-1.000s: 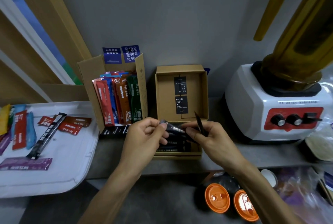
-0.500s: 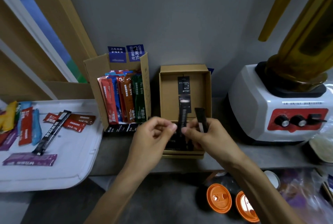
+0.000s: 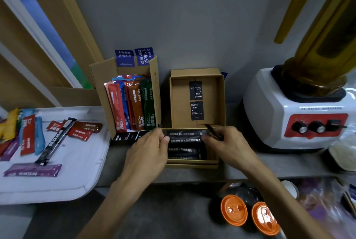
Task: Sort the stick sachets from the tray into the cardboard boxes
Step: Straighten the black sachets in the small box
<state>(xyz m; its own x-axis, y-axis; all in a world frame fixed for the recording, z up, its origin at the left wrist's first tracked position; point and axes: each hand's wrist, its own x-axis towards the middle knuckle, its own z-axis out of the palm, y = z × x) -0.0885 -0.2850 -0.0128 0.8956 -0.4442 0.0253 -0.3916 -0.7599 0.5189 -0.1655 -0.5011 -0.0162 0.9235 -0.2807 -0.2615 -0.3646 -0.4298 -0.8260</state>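
Observation:
A flat cardboard box (image 3: 192,162) lies open on the shelf, its lid standing up behind it, with several black stick sachets (image 3: 183,150) lying across it. My left hand (image 3: 148,154) pinches the left end of the top black sachet (image 3: 184,133). My right hand (image 3: 229,147) pinches its right end and also holds a second black sachet (image 3: 211,130) between its fingers. A taller cardboard box (image 3: 154,92) to the left holds upright coloured sachets (image 3: 131,106). The white tray (image 3: 73,179) at the left carries more coloured sachets and one black sachet (image 3: 55,142).
A white blender (image 3: 300,111) with red panel and amber jug stands at the right. Two orange-lidded cups (image 3: 234,212) sit below the shelf edge. A grey wall is close behind the boxes. Wooden framing rises at the far left.
Both hands have lowered the black sachet from upright in front of the lid to lying flat across the top of the box. The second sachet stays in my right hand.

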